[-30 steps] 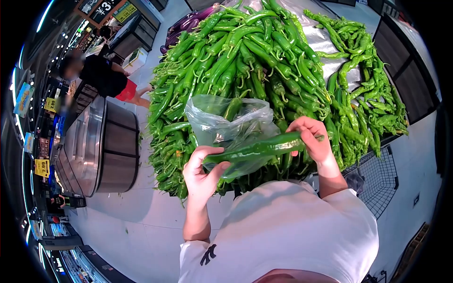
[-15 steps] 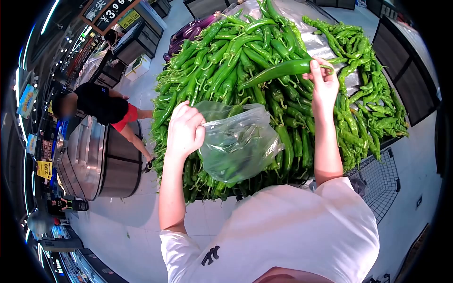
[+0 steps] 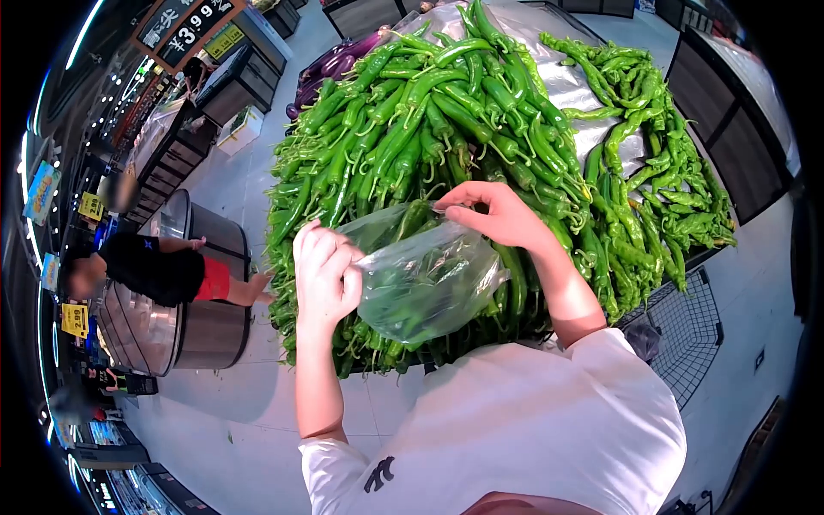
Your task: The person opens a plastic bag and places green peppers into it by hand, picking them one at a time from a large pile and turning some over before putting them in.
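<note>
My left hand (image 3: 326, 273) is closed on the rim of a thin clear plastic bag (image 3: 429, 292), which hangs over the front of a large heap of green peppers (image 3: 386, 129). At the bag's mouth, my right hand (image 3: 491, 213) has thumb and fingers pinched together. Right at those fingertips, a long green pepper (image 3: 415, 221) points down into the opening, partly behind the plastic. Through the film, green shapes show in the lower part of the bag.
Paler, wrinkled green peppers (image 3: 639, 154) lie to the right, beside silvery sheeting (image 3: 592, 133). Purple eggplants (image 3: 343, 62) are at the back left. A wire shopping cart (image 3: 687, 335) stands at the right. A person in a black shirt (image 3: 150, 268) is by a rounded counter (image 3: 215, 330) at left.
My right hand has brought the pepper from over the heap leftward and down to the bag's mouth. My left hand still grips the bag. The person at left has moved toward the counter.
</note>
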The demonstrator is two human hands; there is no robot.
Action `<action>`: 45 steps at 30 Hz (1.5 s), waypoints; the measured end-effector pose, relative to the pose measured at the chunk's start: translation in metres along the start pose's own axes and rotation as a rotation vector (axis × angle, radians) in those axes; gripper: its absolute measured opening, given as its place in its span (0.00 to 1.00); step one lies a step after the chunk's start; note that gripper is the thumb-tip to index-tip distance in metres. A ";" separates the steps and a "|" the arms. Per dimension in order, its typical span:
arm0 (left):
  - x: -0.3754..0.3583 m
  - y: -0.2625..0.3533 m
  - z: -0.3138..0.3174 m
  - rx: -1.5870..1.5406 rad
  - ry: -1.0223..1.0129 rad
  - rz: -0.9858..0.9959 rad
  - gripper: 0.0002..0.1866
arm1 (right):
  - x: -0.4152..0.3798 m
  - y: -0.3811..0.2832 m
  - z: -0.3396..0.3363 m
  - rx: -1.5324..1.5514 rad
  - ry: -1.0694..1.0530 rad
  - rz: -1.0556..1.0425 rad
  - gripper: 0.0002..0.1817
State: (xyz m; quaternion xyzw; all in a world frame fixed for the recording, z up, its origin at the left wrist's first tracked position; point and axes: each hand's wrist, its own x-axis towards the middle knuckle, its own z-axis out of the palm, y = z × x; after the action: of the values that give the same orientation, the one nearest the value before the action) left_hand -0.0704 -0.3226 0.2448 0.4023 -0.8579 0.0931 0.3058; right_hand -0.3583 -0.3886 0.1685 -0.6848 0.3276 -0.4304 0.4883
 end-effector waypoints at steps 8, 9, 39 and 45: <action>0.012 0.108 0.033 -0.247 0.203 -0.052 0.37 | -0.071 -0.056 0.097 0.738 0.000 -0.318 0.48; 0.009 0.117 0.049 -0.349 0.128 -0.002 0.39 | -0.078 -0.049 0.115 0.731 0.093 -0.381 0.49; -0.102 0.128 0.010 -1.071 0.052 -0.439 0.07 | 0.034 0.067 -0.034 -1.010 0.647 0.015 0.26; -0.132 0.107 0.010 -1.063 0.268 -0.453 0.23 | 0.038 0.018 -0.043 -0.348 0.586 0.025 0.10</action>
State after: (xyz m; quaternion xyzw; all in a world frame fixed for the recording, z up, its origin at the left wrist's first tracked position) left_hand -0.0908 -0.1726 0.1671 0.3518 -0.6335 -0.3671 0.5831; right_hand -0.3818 -0.4436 0.1681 -0.6009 0.5310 -0.5406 0.2544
